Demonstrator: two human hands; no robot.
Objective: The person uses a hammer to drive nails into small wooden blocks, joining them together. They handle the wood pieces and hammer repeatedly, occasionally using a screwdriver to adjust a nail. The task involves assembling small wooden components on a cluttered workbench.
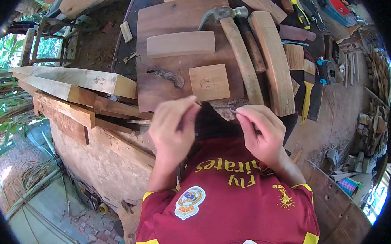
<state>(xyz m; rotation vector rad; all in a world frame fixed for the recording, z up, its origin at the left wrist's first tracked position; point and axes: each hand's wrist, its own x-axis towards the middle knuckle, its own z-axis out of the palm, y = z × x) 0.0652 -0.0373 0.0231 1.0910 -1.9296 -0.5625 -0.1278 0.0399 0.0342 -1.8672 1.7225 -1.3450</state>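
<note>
A small dark metal piece, perhaps a nail, though too small to be told for certain, is pinched between the fingers of the right hand, just off the near edge of the dark slab at about 6 o'clock of the square block. The left hand is held beside it, fingers curled narrow; whether anything is held there cannot be told. The piece is judged light, stiff and easily dropped, best gripped along its shank with the tip left free
</note>
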